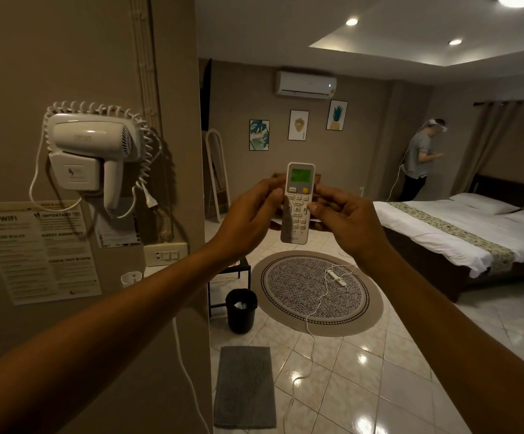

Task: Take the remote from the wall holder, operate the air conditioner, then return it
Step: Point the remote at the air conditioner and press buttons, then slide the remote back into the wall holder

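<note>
Beige walls and glossy floor tiles [364, 364] frame a bedroom, with the remote [298, 203] held upright at mid-view, out of any holder. Its green screen is lit at the top, and a yellow button sits just below the screen. To the remote's left, the left hand [248, 220] pinches its edge with the fingers curled round, thumb on the face. To its right, the right hand [348, 225] grips the other edge, fingers bent, thumb tip beside the buttons. Well above the remote, the air conditioner [306, 84] hangs on the far wall with a small light on. Left of the remote, a hair dryer [88, 142] is mounted on the near wall. Below the remote lies a round rug [313, 292]. Right of it stands a bed [461, 233], with another person [418, 158] beyond.
</note>
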